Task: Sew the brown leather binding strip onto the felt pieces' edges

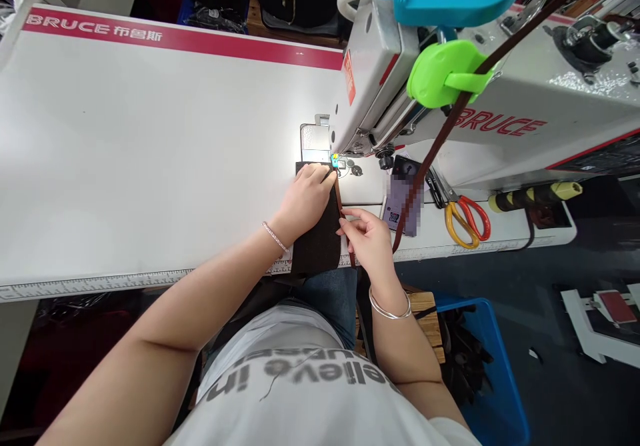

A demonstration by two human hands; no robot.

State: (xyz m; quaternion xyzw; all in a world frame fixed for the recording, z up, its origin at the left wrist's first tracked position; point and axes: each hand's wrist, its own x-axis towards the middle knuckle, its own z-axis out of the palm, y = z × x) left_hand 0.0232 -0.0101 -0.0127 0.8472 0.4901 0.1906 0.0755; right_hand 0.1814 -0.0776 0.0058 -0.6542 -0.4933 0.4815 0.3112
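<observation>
Handwork at a white sewing machine (373,59), seen from above. The black fabric (320,246) lies on the table (175,153), its far end just beside the needle area and its near end at the table's front edge. The left hand (311,196) rests on top of the fabric, its grip unclosed, the fingers spread toward the small blue-and-yellow part (335,159) under the machine head. The right hand (367,236) has its grip closed, thumb and forefinger pinching a narrow brown strip (339,198) that runs along the fabric's right edge. A long brown band (440,136) passes through a green clip (435,73) and descends across a phone (406,203); whether it joins the strip cannot be told. To the right of the phone lie scissors (454,198) with orange and red handles.
</observation>
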